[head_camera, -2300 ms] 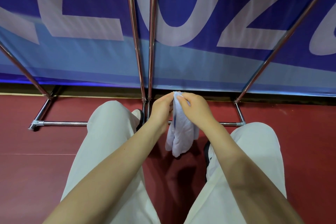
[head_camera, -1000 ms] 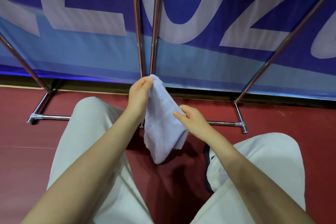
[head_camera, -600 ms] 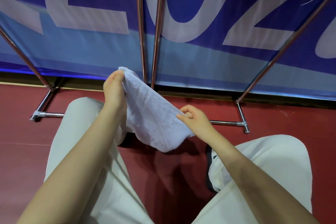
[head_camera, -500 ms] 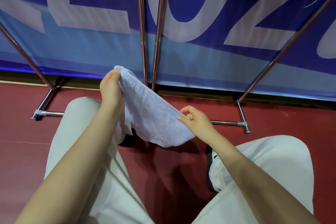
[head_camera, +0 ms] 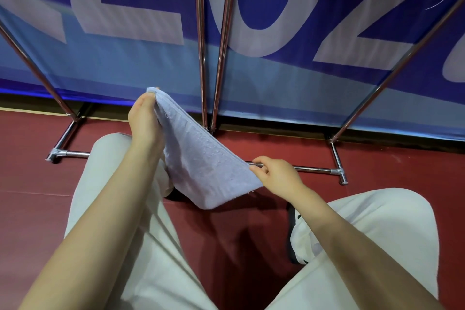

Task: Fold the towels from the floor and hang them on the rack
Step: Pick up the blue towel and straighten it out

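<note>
A pale lavender towel (head_camera: 201, 163), folded double, stretches between my hands above the red floor. My left hand (head_camera: 144, 118) pinches its upper left corner, raised higher. My right hand (head_camera: 275, 175) pinches the lower right corner. The folded edge runs taut between the two corners and the rest sags below. The chrome rack (head_camera: 203, 58) stands just beyond, its upright poles rising behind the towel and its base bar (head_camera: 312, 168) lying on the floor.
A blue banner (head_camera: 289, 20) with large white letters hangs behind the rack. Slanted chrome poles (head_camera: 392, 73) rise at left and right. My legs in light trousers (head_camera: 352, 246) frame the red floor (head_camera: 239, 246) below the towel.
The towel hung bunched from both hands together. My left hand lifted one corner up and left while my right hand slid down to the other corner, pulling the folded edge straight.
</note>
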A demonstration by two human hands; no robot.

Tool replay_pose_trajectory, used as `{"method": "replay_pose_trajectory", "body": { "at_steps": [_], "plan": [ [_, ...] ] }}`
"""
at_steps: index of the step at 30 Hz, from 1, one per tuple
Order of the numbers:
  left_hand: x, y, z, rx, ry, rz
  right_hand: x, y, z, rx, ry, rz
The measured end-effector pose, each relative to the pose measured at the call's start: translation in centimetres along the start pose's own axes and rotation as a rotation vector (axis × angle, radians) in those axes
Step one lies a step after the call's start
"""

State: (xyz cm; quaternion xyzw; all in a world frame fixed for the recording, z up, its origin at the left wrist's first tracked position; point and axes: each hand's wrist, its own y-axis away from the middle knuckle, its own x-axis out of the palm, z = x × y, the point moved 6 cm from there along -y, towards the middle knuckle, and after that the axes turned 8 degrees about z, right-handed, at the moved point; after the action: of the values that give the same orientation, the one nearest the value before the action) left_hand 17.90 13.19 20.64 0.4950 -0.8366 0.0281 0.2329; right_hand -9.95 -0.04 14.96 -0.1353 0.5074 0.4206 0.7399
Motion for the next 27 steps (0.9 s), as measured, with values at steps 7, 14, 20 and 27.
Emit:
{"method": "replay_pose_trajectory", "body": {
  "at_steps": [7,14,20,27],
  "plan": [
    [2.0,0.9,-0.6,0.19,-0.224,0.181,0.2,-0.6,-1.5,0.1,0.133,0.002],
    [1.6,0.2,-0.5,0.195,-0.25,0.174,-1.8,-0.9,-3.8,0.243,-0.138,-0.259],
    [-0.4,-0.9,0.5,0.134,-0.351,-0.022,-2.9,-1.1,-4.4,0.279,-0.68,-0.318],
    [-0.7,-0.7,2.6,-0.07,-0.147,-0.042,-6.1,0.0,-3.3,0.128,-1.392,-0.484]
  ]
}}
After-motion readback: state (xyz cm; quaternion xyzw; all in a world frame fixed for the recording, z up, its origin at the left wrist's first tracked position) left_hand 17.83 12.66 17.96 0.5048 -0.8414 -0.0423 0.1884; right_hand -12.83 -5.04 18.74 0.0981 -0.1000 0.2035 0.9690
